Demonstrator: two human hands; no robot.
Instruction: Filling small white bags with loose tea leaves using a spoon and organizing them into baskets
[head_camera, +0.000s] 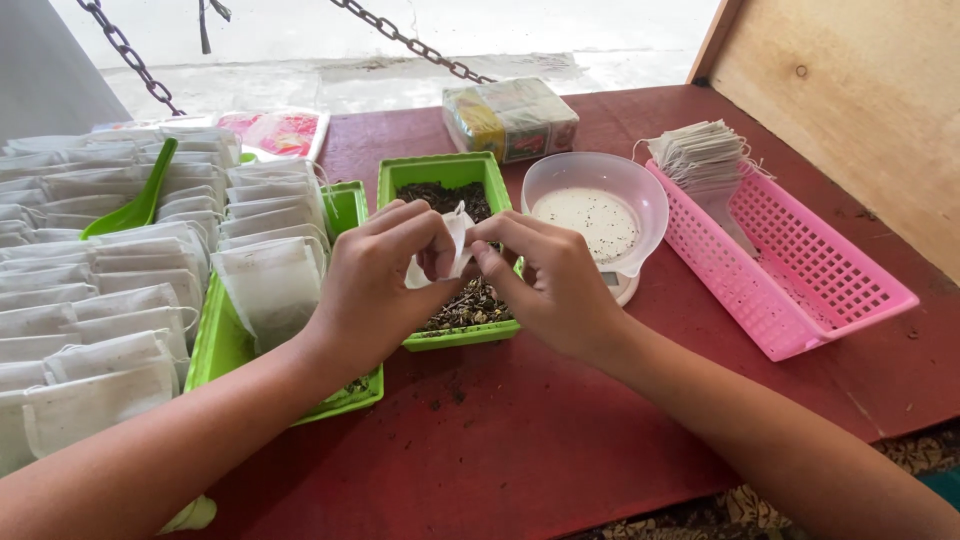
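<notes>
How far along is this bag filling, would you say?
A good deal looks done: rows of filled white bags lie at the left, some in a green tray. In hand: the left hand and right hand pinch one small bag over the green tub of dried leaves. Left: leaves remain in the tub, and a stack of empty bags waits in the pink basket.

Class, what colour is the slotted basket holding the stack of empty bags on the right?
Pink; the slotted basket shows clearly in the head view.
</notes>
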